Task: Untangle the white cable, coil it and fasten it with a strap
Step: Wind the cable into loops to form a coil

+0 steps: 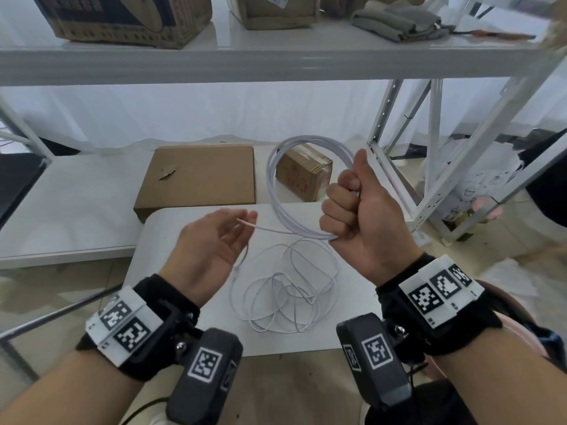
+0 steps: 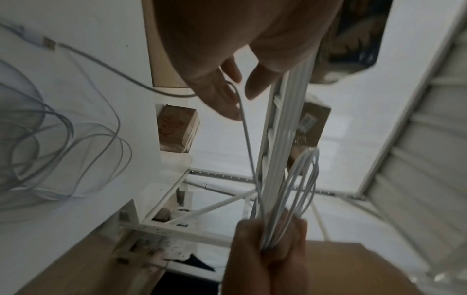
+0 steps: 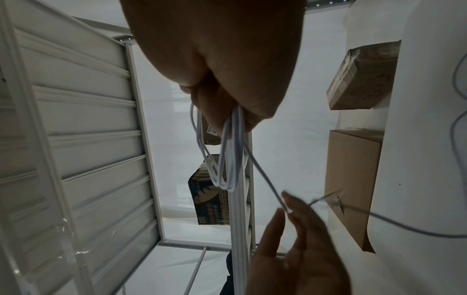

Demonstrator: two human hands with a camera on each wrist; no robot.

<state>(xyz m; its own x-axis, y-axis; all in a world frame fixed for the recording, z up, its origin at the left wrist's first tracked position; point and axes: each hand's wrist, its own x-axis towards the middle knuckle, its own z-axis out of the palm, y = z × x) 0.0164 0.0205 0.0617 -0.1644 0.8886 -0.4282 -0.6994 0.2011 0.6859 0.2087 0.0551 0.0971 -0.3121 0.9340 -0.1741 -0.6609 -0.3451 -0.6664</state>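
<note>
My right hand [image 1: 343, 210] is a fist round a coil of the white cable [image 1: 270, 176], held up above the small white table [image 1: 346, 326]. The coil's loops hang from that fist in the right wrist view [image 3: 222, 159]. One strand runs left from the fist across the nearly straight fingers of my left hand [image 1: 242, 222]. The thumb stands apart from it in the left wrist view [image 2: 240, 89]. The rest of the cable lies as a loose tangle [image 1: 291, 289] on the table, with a plug [image 2: 49, 44] at its end. No strap shows.
A flat cardboard box [image 1: 199, 179] and a small taped box [image 1: 303, 173] sit on the low shelf behind the table. A white metal rack [image 1: 429, 148] stands to the right. An upper shelf [image 1: 214, 53] carries cartons and grey cloth.
</note>
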